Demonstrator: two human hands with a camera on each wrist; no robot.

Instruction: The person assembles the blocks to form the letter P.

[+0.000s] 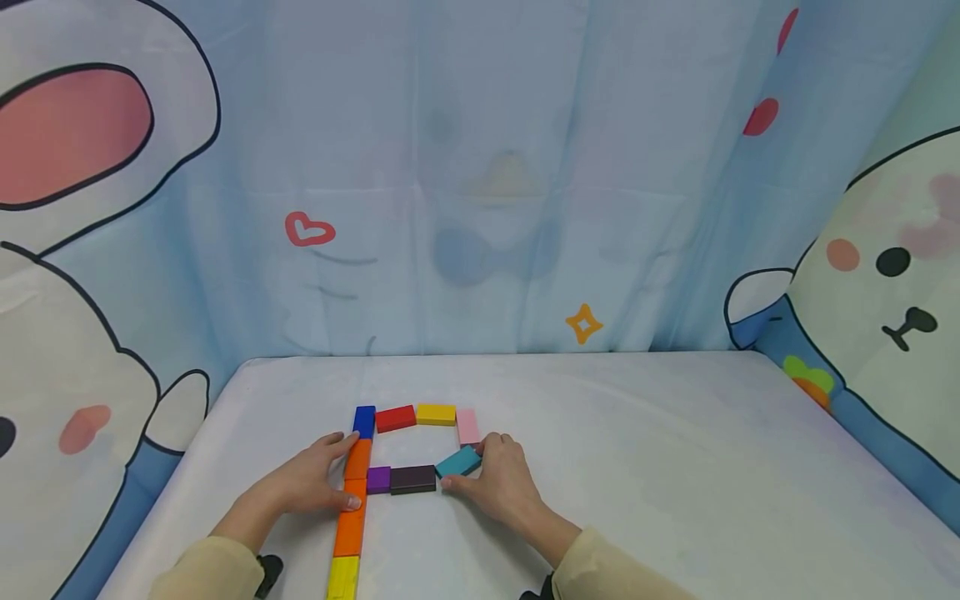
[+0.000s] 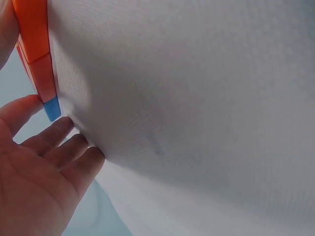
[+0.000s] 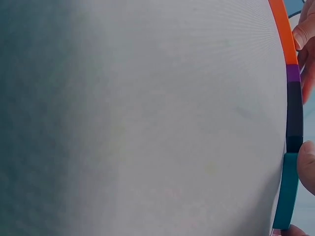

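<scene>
My left hand lies along the left side of the column of blocks. Its index fingertip is near the joint of the blue block and the upper orange block, and its thumb touches the lower orange block. My right hand pinches a teal block between thumb and index finger. The teal block slants between the black block and the pink block. Next to the black block sits a purple block. In the right wrist view, the teal block meets the black block's end.
A red block and a yellow block form the loop's top edge. Another yellow block ends the column near the front. White cloth covers the table, with a printed blue curtain behind it.
</scene>
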